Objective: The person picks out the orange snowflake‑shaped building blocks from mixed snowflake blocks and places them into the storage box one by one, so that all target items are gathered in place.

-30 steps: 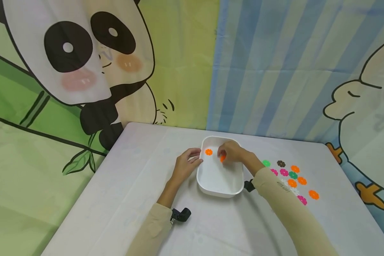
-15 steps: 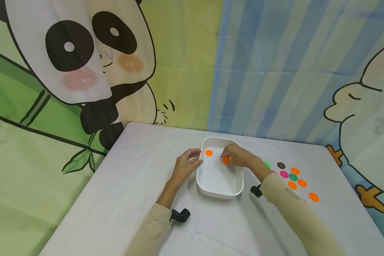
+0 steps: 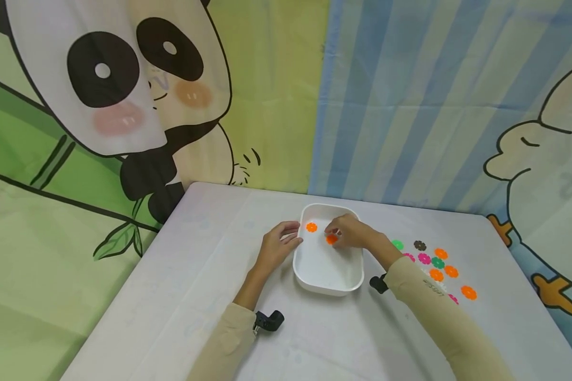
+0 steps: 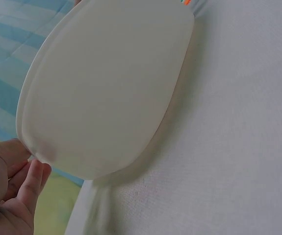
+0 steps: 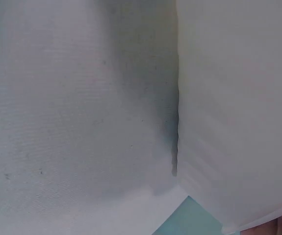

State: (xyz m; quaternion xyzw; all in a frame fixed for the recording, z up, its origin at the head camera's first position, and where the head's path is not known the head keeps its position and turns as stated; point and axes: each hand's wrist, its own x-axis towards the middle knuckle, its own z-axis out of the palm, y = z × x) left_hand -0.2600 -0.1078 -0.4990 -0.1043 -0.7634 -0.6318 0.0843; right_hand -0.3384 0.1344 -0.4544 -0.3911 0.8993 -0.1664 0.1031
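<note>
A white tray [image 3: 348, 283] sits mid-table on the white cloth. One orange flower disc [image 3: 311, 227] lies in its far left corner. My right hand [image 3: 349, 232] reaches over the tray's far right side and pinches a second orange flower disc [image 3: 331, 239] low inside it. My left hand [image 3: 280, 244] rests against the tray's left rim with its fingers touching the wall; the left wrist view shows the fingers [image 4: 30, 181] at the tray's outer wall [image 4: 106, 93]. The right wrist view shows only the tray's wall [image 5: 239, 122] and cloth.
Several flower discs lie on the cloth right of the tray, among them green [image 3: 398, 244], brown [image 3: 419, 245], pink [image 3: 424, 259] and orange [image 3: 468, 292]. Cartoon backdrops stand behind the table. The table's edges run at left and far right.
My right hand dipped slightly right into the tray with the orange disc, then came back a little left. The left hand and tray stayed put.
</note>
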